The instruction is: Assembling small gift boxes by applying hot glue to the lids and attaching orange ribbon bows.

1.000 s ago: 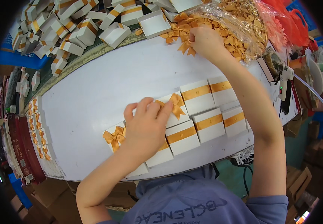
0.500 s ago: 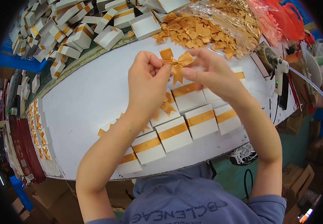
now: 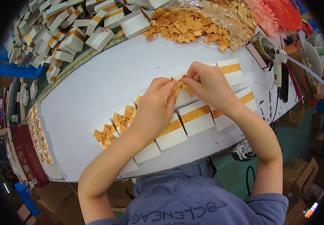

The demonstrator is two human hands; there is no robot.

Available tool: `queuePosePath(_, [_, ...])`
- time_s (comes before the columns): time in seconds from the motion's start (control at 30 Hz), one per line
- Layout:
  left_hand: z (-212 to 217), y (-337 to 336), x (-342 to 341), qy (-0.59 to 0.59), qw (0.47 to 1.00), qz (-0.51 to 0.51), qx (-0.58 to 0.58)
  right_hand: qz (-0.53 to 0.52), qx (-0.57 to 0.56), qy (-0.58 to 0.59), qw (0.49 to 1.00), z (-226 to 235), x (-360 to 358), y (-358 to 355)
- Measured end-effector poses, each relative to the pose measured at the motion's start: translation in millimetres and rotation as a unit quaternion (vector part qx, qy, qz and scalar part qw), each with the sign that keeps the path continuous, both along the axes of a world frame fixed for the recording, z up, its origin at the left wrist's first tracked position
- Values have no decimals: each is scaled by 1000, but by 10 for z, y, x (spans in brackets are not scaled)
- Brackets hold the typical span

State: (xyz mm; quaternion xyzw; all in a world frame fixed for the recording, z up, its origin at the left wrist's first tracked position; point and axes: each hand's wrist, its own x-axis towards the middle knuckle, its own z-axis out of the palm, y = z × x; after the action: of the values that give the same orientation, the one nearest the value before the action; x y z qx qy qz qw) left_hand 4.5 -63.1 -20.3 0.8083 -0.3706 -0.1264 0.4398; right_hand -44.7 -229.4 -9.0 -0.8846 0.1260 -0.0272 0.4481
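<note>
A gold satin ribbon bow (image 3: pixel 180 88) sits between my hands over a white gift box (image 3: pixel 186 99) in the back row. My left hand (image 3: pixel 155 105) pinches the bow's left side between thumb and fingers. With a similar pinch, my right hand (image 3: pixel 210 83) grips its right loop. The bow appears to rest against the box's gold band, though my fingers hide the contact. To the left, white boxes carry a finished-looking bow (image 3: pixel 124 117) and another bow (image 3: pixel 105 135). In the front row, a banded box (image 3: pixel 196 122) shows a small shiny dot on its ribbon.
A heap of loose gold bows (image 3: pixel 192 26) lies at the back beside clear plastic. White boxes (image 3: pixel 68 37) pile up at back left. A white glue gun (image 3: pixel 279 65) stands at the right with its cord. Bow-topped boxes (image 3: pixel 42 137) line the left edge.
Both hands have come down and nearer with the bow, from above the table to the back-row box. The right fingers, spread before, now pinch the bow's right loop.
</note>
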Motion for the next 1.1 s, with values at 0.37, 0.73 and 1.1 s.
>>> queuePosePath(0.37, [-52, 14, 22, -238, 958, -68, 146, 45, -185, 18, 982, 44, 264, -151])
queuePosePath(0.73, [6, -38, 69, -262, 951, -85, 140, -59, -346, 23, 936, -200, 1030, -779])
queuePosePath(1.1, [341, -319, 603, -264, 960, -29, -85, 29, 50, 16, 998, 240, 675, -689])
